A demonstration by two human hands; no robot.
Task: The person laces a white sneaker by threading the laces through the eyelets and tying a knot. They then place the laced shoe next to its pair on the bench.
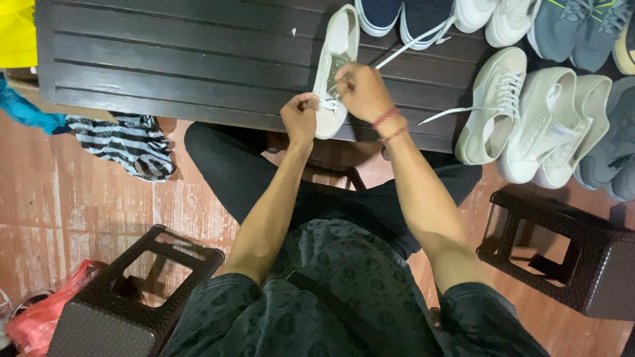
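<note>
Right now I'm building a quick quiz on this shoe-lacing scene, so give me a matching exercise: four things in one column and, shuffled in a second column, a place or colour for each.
Things:
1. off-white sneaker
2. striped cloth
3. red plastic bag
4. right hand

Places or colours:
A. lying on the floor beside the dark slatted table
B. bottom left corner, next to a dark stool
C. has a red thread band at its wrist
D. on the table, with both hands at its laces

Pairs: 1-D, 2-A, 3-B, 4-C
</note>
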